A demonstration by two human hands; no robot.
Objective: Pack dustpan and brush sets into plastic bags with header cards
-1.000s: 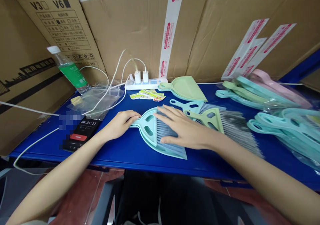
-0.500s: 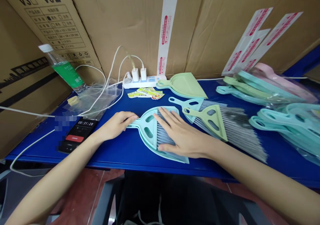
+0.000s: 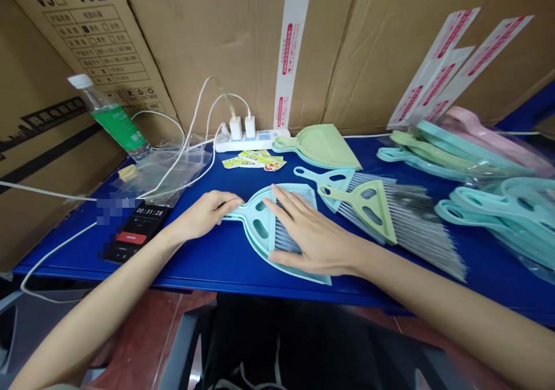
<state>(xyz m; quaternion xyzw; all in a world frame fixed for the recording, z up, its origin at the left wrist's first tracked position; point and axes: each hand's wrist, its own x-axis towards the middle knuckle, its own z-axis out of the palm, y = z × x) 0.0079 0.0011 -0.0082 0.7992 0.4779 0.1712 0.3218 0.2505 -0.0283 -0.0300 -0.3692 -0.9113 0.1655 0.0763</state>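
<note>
The left hand (image 3: 210, 213) held the handles (image 3: 234, 213) of a blue brush (image 3: 266, 217) and a blue dustpan (image 3: 299, 271), its thumb on top. The brush lay flat inside the dustpan, and both sat near the front edge of the blue surface (image 3: 186, 269). The right hand (image 3: 314, 234) was wide and flat over the bristles (image 3: 282, 236), holding nothing, and it seemed to rest on them.

Only a little had changed. A second earlier, the right thumb was over the bristles. Now the hand was a bit closer to the hard part of the brush, and the thumb tip reached its edge. The left hand had the same hold. I think this meant the brush was being kept snug in its pan.

The other things had not moved. Just past the right hand, a green brush (image 3: 376, 210) lay partly over another blue brush (image 3: 336, 180). Behind them was a green dustpan (image 3: 325, 147). More sets in clear plastic (image 3: 498, 222) lay on the right.
</note>
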